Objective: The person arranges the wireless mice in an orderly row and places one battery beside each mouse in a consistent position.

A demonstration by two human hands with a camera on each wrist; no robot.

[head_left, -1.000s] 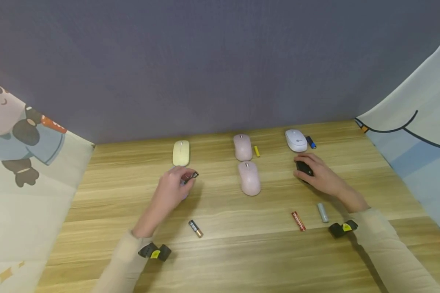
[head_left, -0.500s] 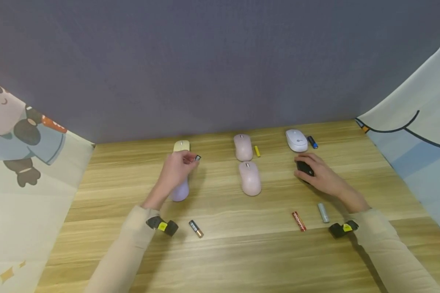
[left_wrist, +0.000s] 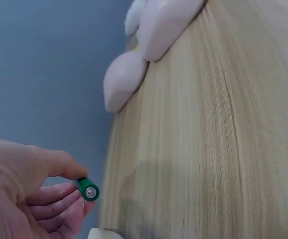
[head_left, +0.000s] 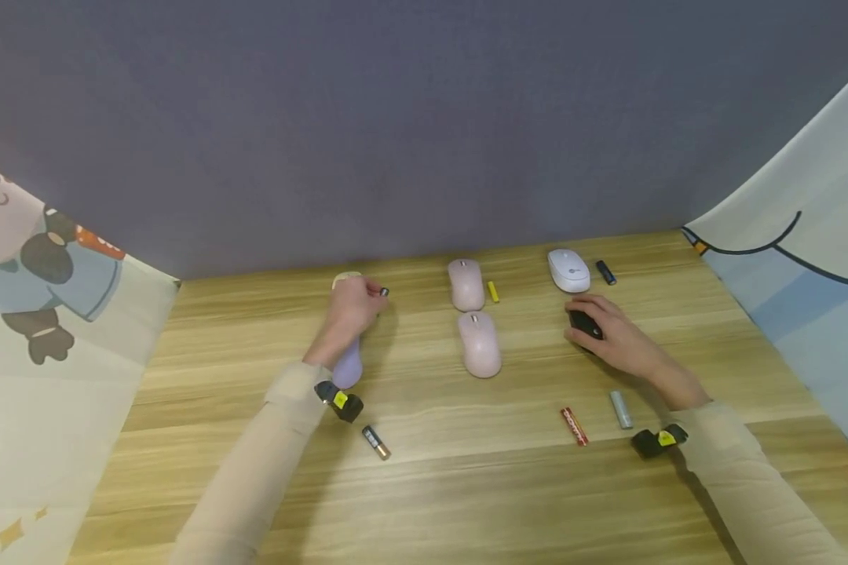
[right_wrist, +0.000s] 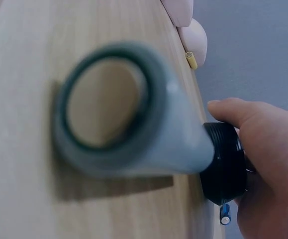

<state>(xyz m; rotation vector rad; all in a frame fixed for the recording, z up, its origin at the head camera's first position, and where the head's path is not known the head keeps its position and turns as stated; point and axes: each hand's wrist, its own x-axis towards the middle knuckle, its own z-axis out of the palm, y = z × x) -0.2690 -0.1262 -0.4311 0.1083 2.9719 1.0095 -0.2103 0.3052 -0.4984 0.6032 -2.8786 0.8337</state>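
My left hand (head_left: 351, 308) pinches a green battery (left_wrist: 89, 190) between thumb and fingers, its metal tip pointing outward. Below that hand lies a pale yellow mouse (head_left: 346, 276), mostly hidden, and nearer to me a purple mouse (head_left: 349, 367) shows from under the wrist. On the right side, my right hand (head_left: 625, 343) grips a black mouse (head_left: 585, 323) on the table, thumb and fingers on its sides. Close to the right wrist a grey battery (head_left: 621, 410) lies on the wood, looming large and blurred in the right wrist view.
Two pink mice (head_left: 480, 345) stand one behind the other mid-table, beside a yellow battery (head_left: 493, 291). Back right are a white mouse (head_left: 568, 271) and a dark blue battery (head_left: 605, 272). Nearer lie a red battery (head_left: 574, 426) and a black-and-copper battery (head_left: 376, 442).
My left hand has moved away from me with the battery, from over the purple mouse to over the yellow one. The right hand stays in place on the black mouse.
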